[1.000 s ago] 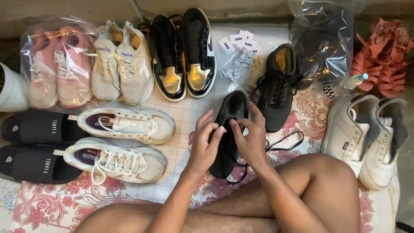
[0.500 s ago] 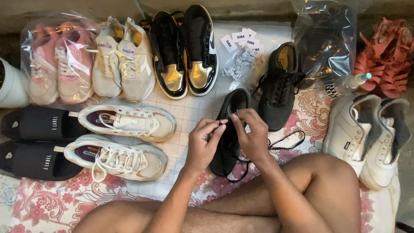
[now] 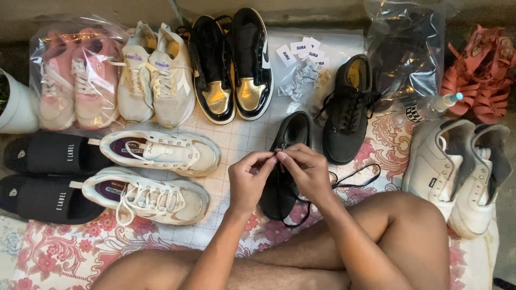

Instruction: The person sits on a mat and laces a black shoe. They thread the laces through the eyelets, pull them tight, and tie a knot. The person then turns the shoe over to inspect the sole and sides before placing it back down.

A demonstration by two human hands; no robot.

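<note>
A black sneaker (image 3: 292,134) lies on the floral cloth (image 3: 54,258) right in front of me, toe end under my hands. My left hand (image 3: 248,178) and my right hand (image 3: 305,169) meet over its middle, fingertips pinched together on its black lace. The loose part of the lace (image 3: 355,183) trails off to the right across the cloth. The matching black sneaker (image 3: 349,110) sits just beyond and to the right, laced. My bare knees fill the bottom of the view.
Left: two white sneakers (image 3: 156,177), black slippers (image 3: 43,177). Back row: bagged pink shoes (image 3: 75,80), cream sneakers (image 3: 156,75), black-and-gold high-tops (image 3: 231,64), paper tags (image 3: 301,53), a dark bagged item (image 3: 408,53). Right: white shoes (image 3: 457,166), coral sandals (image 3: 484,80), a small bottle (image 3: 430,107).
Both hands have drawn slightly down toward me along the black shoe, fingertips closing tighter on the lace. The surrounding shoes have not moved.
</note>
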